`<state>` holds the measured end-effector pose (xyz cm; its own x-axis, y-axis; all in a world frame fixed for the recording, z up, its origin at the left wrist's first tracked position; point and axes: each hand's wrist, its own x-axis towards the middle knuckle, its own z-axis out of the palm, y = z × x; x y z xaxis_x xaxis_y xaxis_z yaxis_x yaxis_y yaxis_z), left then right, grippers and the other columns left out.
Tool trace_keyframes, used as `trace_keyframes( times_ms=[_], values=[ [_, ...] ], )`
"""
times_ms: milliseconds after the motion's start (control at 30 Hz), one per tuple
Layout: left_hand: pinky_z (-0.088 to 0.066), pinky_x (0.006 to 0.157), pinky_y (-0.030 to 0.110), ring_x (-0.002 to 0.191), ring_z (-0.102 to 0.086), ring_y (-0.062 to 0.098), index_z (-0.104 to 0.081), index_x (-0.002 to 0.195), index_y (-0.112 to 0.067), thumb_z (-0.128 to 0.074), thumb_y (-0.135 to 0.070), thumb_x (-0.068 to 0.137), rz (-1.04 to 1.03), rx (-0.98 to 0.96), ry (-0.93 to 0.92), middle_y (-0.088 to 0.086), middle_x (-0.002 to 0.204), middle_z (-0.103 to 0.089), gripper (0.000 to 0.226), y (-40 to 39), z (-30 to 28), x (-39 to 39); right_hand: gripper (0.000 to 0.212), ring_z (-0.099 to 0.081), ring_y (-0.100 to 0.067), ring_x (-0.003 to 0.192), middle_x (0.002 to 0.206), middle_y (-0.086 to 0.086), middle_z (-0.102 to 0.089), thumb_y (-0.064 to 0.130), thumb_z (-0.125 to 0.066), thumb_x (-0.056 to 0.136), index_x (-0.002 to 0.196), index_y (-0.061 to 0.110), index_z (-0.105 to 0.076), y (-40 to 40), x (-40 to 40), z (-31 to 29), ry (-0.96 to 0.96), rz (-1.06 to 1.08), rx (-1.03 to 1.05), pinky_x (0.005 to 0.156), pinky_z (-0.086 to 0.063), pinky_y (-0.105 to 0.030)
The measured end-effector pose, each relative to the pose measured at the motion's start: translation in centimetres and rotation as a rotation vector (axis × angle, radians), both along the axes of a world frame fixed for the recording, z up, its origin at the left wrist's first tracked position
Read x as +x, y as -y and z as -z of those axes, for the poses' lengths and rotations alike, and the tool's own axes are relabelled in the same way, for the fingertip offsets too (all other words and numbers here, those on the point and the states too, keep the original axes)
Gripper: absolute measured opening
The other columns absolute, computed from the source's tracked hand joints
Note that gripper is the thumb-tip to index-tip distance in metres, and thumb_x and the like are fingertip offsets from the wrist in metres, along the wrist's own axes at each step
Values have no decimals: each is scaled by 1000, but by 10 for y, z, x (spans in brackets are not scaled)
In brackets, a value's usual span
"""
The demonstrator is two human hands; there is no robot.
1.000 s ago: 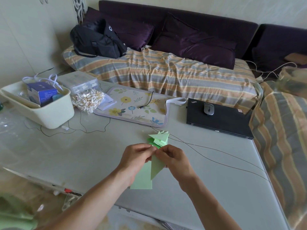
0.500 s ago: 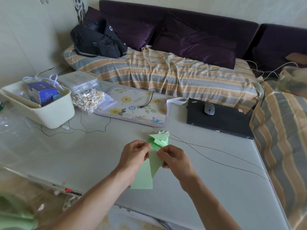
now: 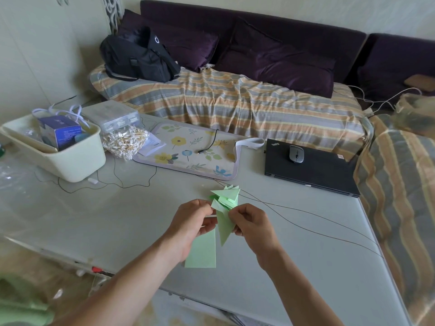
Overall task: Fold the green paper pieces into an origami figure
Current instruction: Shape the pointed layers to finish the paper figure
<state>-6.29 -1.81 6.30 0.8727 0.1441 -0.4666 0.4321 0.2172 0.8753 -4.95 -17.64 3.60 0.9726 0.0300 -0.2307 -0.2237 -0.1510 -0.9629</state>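
Green paper is the whole matter: a folded triangular piece (image 3: 224, 225) hangs point-down between both hands above the desk (image 3: 306, 267), its long axis running toward the person. The left hand (image 3: 191, 225) pinches its upper left edge with thumb and fingers closed; the right hand (image 3: 250, 223) pinches the right edge likewise. Both are equally near, wrists angled inward. A flat strip (image 3: 203, 251) lies on the desk partly under the left hand, and finished folded pieces (image 3: 227, 196) sit just beyond the fingertips.
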Motion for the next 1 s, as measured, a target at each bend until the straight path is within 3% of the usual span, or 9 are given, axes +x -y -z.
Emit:
trace_keyframes(
  times_ms=[100,200,367,500,700,833,933,1000],
  values=[
    [-61,82,33,89,-75,26,-68,95,-8,-64,-10,90,27,58,24,12,96,-78,6,0,2,-1,11,-58,-12,60,67,-3,-67,9,-62,95,89,2,-68,-2,-1,0,25,-34,-37,61,-50,-22],
    [-57,74,31,70,-66,19,-66,95,-7,-75,-14,85,17,207,85,9,82,-72,15,0,7,-2,11,-60,-14,62,67,-4,-68,10,-62,93,86,7,-70,-3,-1,2,39,-72,-69,64,-51,-27],
    [-40,52,9,58,-57,-1,-64,83,-23,-72,-11,78,45,604,230,-5,79,-70,15,0,10,-5,21,-63,-14,67,74,-1,-71,20,-62,97,85,7,-74,-5,0,1,33,-68,-36,70,-51,-31],
    [-39,53,10,56,-56,-1,-61,74,-25,-72,-10,79,174,722,361,-11,64,-64,19,2,8,-8,35,-64,-12,68,74,1,-70,32,-58,101,88,3,-71,-6,-3,-4,-3,-101,12,67,-51,-25],
    [-40,50,14,54,-54,1,-66,79,-25,-75,-17,81,222,752,373,-9,67,-65,12,1,16,-5,9,-61,-12,67,71,0,-69,12,-68,93,88,8,-75,-4,-2,1,-14,-111,-16,69,-55,-27],
    [-53,66,31,72,-64,9,-63,83,-27,-77,-32,73,267,828,351,-11,76,-68,17,2,21,-5,11,-65,-17,71,79,-11,-74,9,-67,89,85,12,-76,-3,-1,5,-18,-105,-41,78,-60,-44],
    [-52,70,30,80,-65,7,-61,85,-27,-79,-41,67,296,868,364,-12,82,-68,29,2,22,-5,10,-66,-21,74,88,-19,-74,15,-66,83,84,14,-76,-3,0,5,-2,-121,-42,84,-58,-52],
    [-52,67,25,77,-64,7,-61,85,-26,-79,-29,72,295,869,372,-11,81,-67,22,2,23,-5,13,-64,-19,73,86,-17,-74,21,-66,78,84,17,-77,-3,-1,6,-2,-119,-52,81,-58,-51]
  ],
)
